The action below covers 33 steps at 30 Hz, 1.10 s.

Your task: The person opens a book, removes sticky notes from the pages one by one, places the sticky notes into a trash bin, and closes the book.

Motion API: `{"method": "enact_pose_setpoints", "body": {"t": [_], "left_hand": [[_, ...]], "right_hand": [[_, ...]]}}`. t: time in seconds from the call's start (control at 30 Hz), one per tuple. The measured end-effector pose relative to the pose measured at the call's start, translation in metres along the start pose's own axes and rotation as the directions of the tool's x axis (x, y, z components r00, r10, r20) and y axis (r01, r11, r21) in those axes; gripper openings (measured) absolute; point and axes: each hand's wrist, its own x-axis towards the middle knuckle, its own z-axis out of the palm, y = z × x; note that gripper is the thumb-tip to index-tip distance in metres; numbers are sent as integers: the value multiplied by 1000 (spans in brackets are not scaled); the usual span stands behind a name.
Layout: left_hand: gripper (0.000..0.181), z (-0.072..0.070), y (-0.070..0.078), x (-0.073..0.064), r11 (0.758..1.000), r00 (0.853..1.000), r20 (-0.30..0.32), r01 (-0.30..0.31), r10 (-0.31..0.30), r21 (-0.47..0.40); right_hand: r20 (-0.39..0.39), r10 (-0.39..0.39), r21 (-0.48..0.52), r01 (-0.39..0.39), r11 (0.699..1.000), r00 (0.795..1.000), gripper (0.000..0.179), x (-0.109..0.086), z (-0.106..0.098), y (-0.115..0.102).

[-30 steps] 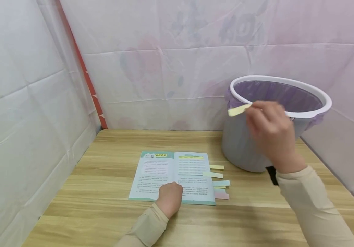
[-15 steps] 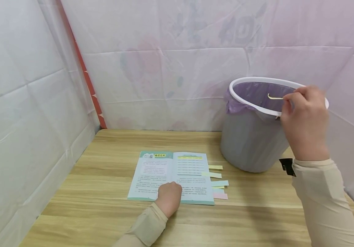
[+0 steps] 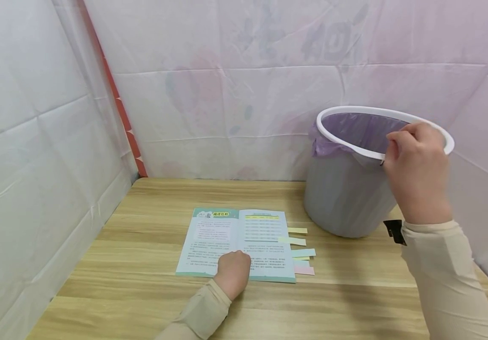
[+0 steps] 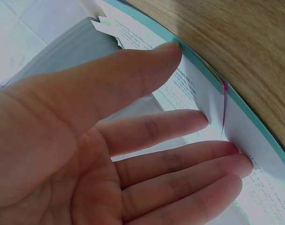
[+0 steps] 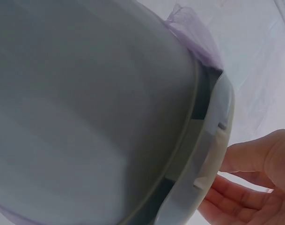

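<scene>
My left hand (image 3: 234, 271) rests on the lower middle of an open booklet (image 3: 214, 236). In the left wrist view, its nearly straight fingers touch the printed page (image 4: 175, 79) near a green border. My right hand (image 3: 418, 170) is above the near right rim of a grey trash bin (image 3: 346, 198) with a purple liner (image 3: 346, 127). Its thumb and fingers are loosely bent, and no strip shows at the fingertips. From the right wrist, the bin's white rim (image 5: 217, 150) partly covers that hand (image 5: 268, 173).
Several sticky tabs, among them a blue one (image 3: 304, 253) and a pink one (image 3: 304, 270), stick out from the booklet's right edge. The wooden table (image 3: 141, 302) is bordered by white sheeting (image 3: 226, 104) at the back and both sides.
My right hand has moved right, from in front of the bin to over its rim. The pale yellow sticky strip it pinched has gone from sight. My left hand stays on the booklet.
</scene>
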Motion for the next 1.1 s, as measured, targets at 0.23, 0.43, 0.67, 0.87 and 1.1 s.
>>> {"method": "enact_pose_setpoints", "body": {"t": [0.23, 0.43, 0.67, 0.87, 1.1], "left_hand": [[9, -1, 0, 0, 1000, 1000, -5, -2, 2, -2], [8, -2, 1, 0, 1000, 1000, 0, 1, -1, 0], [8, -2, 2, -1, 1000, 1000, -13, 5, -5, 4], [7, -3, 3, 0, 1000, 1000, 16, 17, -18, 6], [6, -5, 4, 0, 1000, 999, 34, 25, -25, -7]], "right_hand": [[-22, -78, 37, 79, 996, 997, 18, -6, 4, -18], [-14, -316, 113, 315, 942, 949, 15, -22, 11, -38], [236, -606, 299, 537, 789, 759, 33, -70, 39, -43], [506, -614, 313, 534, 785, 606, 20, -124, 78, -34], [665, -542, 296, 485, 823, 514, 24, -164, 102, -24]]}}
